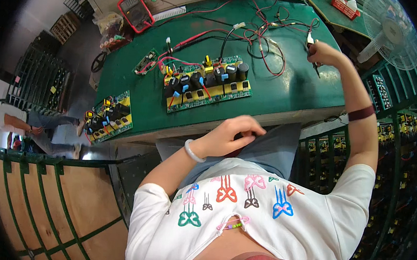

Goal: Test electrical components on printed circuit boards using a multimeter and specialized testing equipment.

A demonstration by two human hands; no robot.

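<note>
My right hand (324, 54) is raised over the right side of the green table (288, 94) and is closed on a thin dark test probe (314, 65) with a white plug at its top. Red and black wires (265, 42) run from it toward a large green and yellow circuit board (207, 84) carrying black capacitors in the table's middle. My left hand (231, 137), with a white bangle on the wrist, rests on my grey trousers (274, 151) just below the table's front edge. Its fingers are curled against the cloth with nothing visible in them.
A red multimeter (135, 11) stands at the back left and a small board (146, 62) lies near it. A second large board (109, 116) sits lower left. A white fan (392, 31) and green racks of boards (402, 129) are on the right. Another person (25, 127) sits far left.
</note>
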